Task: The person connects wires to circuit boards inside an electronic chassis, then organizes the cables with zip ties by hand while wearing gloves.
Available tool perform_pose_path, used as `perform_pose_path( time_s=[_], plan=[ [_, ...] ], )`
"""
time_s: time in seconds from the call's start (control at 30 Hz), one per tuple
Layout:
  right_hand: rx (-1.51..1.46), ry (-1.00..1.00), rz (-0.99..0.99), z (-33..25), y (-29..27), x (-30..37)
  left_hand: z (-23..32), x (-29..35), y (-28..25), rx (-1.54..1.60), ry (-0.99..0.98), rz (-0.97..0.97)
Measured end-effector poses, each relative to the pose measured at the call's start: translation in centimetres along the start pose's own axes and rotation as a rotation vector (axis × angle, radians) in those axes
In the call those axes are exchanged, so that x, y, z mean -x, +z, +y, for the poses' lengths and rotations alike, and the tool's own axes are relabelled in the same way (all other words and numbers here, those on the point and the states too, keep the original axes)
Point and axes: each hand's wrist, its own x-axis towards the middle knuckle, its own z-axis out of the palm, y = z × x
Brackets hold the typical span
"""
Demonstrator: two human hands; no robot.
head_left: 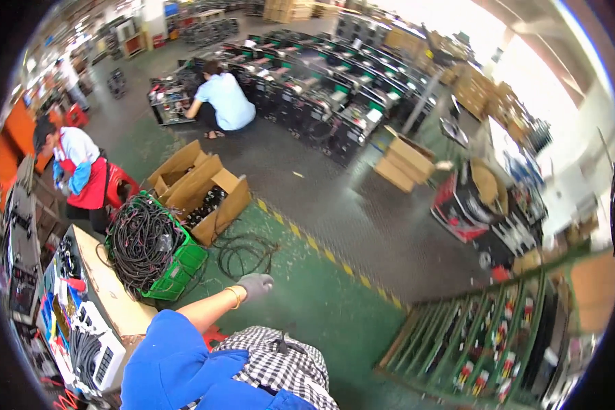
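Note:
My left hand (256, 286), in a grey glove with a gold bangle at the wrist, reaches out over the green floor. Its fingers look curled together, and nothing shows in them. Closest to it is a loose coil of black cable (242, 254) lying on the floor. Just beyond, to the left, a green crate (186, 263) is heaped with black cables (143, 239). Behind the crate stand open cardboard boxes (229, 210) with small black parts inside. A black-and-white checked apron (276, 352) covers my front. My right hand is out of the picture.
A workbench (116, 301) with cables and parts stands at left. At lower right is a green rack (451, 342) of parts. One person (85, 171) in a red apron works at left; another (225, 102) crouches by rows of black machine units (300, 89).

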Motion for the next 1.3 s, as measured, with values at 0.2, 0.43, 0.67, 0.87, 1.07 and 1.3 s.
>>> perform_pose_path(
  time_s=[0.2, 0.43, 0.67, 0.87, 1.07, 1.3],
  plan=[
    [-0.026, -0.128, -0.224, -7.0, 24.2, -11.2, -4.0, -13.1, -7.2, 0.461, -0.072, 0.302],
    [-0.415, -0.101, -0.745, -19.2, 57.2, -19.1, -15.9, -18.3, -3.8, -0.306, -0.375, 0.073],
    [-0.548, -0.855, -1.134, -41.6, 82.2, -17.7, -16.0, -20.5, -6.9, 0.401, -0.826, 0.222],
    [-0.584, -1.128, -1.325, -58.9, 97.8, -10.2, -22.3, -32.4, -12.1, 0.226, -0.726, -0.067],
    [-0.477, -1.255, -1.485, -76.1, 108.2, -5.4, -26.5, -45.1, -36.1, 0.423, -0.533, 0.666],
    [-0.387, -1.467, -1.748, -93.2, 121.9, 6.1, -33.1, -46.3, -60.8, 0.774, -0.730, 0.982]
  ],
)
